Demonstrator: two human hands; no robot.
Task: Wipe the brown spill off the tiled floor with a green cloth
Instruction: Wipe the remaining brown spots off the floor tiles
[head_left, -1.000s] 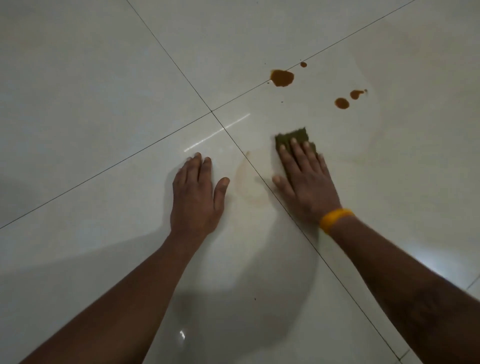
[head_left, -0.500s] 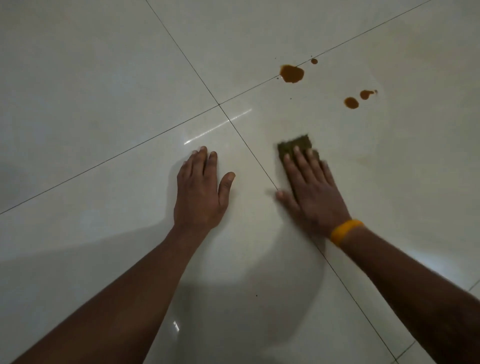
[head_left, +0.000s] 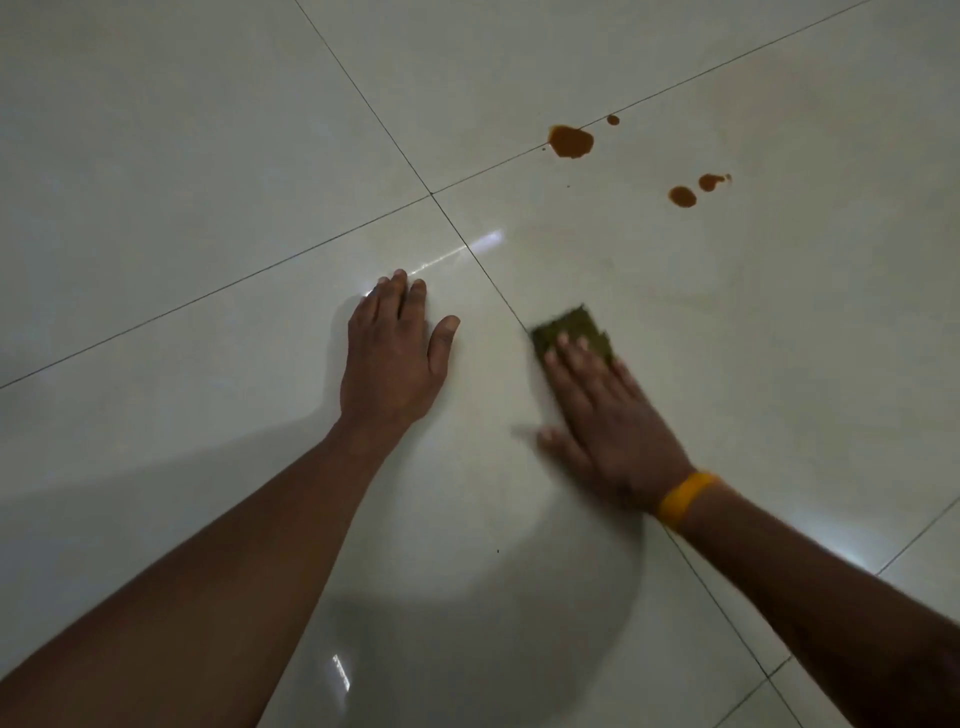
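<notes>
Right hand (head_left: 610, 415) flat, fingers straight, pressing down on the green cloth (head_left: 571, 332); hand slightly blurred. Thumb splayed out to the side, touching the floor (head_left: 156, 156). Cloth is a small folded pad, dull olive green, rough-looking, only its far half shows past the fingertips, rest is under the palm. It sits right beside a grout line, just past where four tiles meet, on the far-right tile. Yellow band (head_left: 685, 496) on the right wrist.

Left hand (head_left: 392, 358) open, palm flat on the floor, fingers together, thumb out, holding nothing. It rests on the near-left tile, near the cloth hand, grout line between them.

Brown spill (head_left: 571, 141): biggest blob sits on the grout line farther out from the cloth, well apart from it. Tiny drop just beyond it. Two smaller blobs (head_left: 696, 189) off to the right on the same tile as the cloth. All untouched by the cloth.

Floor is glossy pale tile with thin dark grout lines, light glare streaks, and the person's shadow near the bottom edge. Nothing lies between cloth and spill.
</notes>
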